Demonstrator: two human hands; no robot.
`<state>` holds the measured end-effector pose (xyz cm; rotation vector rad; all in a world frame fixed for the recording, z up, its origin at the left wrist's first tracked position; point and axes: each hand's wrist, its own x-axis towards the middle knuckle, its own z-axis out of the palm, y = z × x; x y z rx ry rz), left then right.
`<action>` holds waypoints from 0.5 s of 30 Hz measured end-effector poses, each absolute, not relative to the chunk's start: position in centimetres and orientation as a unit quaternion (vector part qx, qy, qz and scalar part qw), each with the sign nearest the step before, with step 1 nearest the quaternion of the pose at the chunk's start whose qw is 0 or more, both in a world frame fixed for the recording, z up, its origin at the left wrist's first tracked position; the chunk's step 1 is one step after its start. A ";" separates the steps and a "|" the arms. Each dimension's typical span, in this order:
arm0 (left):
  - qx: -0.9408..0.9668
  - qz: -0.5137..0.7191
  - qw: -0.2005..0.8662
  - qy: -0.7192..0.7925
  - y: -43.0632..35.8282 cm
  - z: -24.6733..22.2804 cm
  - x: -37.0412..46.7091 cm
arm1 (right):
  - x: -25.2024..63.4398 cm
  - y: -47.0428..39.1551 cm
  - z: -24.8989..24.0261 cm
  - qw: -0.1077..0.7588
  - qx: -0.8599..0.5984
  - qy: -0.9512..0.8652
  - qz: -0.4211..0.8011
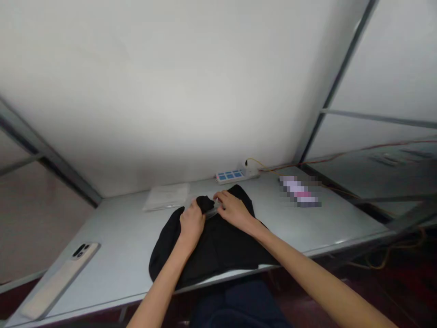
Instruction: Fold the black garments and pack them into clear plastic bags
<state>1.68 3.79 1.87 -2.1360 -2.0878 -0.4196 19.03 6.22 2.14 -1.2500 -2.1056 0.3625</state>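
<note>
A black garment (218,248) lies spread on the pale table (126,237), hanging a little over the near edge. My left hand (191,223) grips a bunched fold of the cloth at its far end. My right hand (232,209) rests on the same far end, fingers curled on the fabric beside a thin grey piece (212,212) that shows between the two hands. What that piece is I cannot make out.
A phone (59,279) lies face down near the left front edge. A clear plastic bag (167,197) lies flat behind the garment. A power strip (235,174) with cables sits by the wall. A blurred patch (300,191) covers something at right. Metal frame bars stand on both sides.
</note>
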 end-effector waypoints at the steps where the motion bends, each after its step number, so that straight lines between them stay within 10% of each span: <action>1: -0.703 -0.126 0.064 -0.697 3.9 2.1 1.7 | 18.8 6.5 2.1 0.329 -0.480 -0.801 0.143; 15: -0.769 -0.082 0.070 -0.630 5.8 1.1 2.8 | 18.4 3.9 -0.1 0.413 -0.429 -0.786 0.166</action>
